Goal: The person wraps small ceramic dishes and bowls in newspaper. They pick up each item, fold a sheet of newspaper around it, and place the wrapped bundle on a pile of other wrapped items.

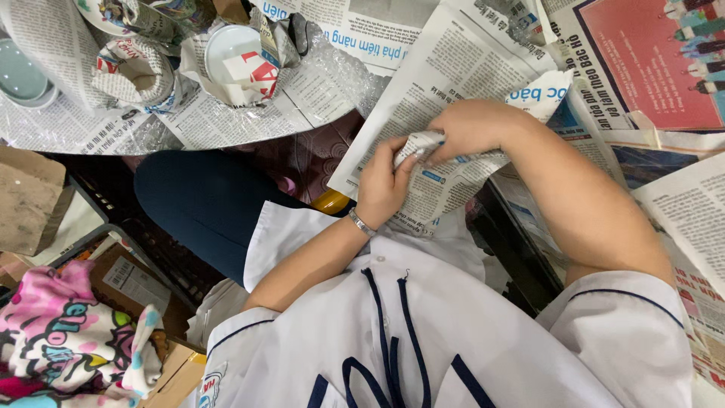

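- While both hands work close to the chest, the left hand [381, 185] and right hand [470, 128] are each clamped on one small newspaper-wrapped bundle [418, 143], held between them just above a spread newspaper sheet [438, 91]; the left grip cups it from below, the right grip presses its crumpled end from above.
- Judging by the paper already bunched tightly around it, this wrap looks well on but not finished: the loose sheet underneath trails from the bundle and has not been tucked in.
- Nearer, at lower left, a flat cardboard box [132, 283] with a white rectangular label lies beside a pink patterned cloth [60, 332]; a plain brown paper bag [26, 200] sits just above them.
- Farther off at upper left, a wrapped bowl [136, 72] stands done in newsprint, and next to it a white bowl [234, 57] sits half open in its paper, red lettering showing on the crumpled sheet.
- A pale green bowl [19, 75] at the far left edge looks bare.
- Bubble wrap [340, 68] lies under those papers.
- At far upper right a red printed page [649, 60] with coloured figures lies among further newspaper sheets.
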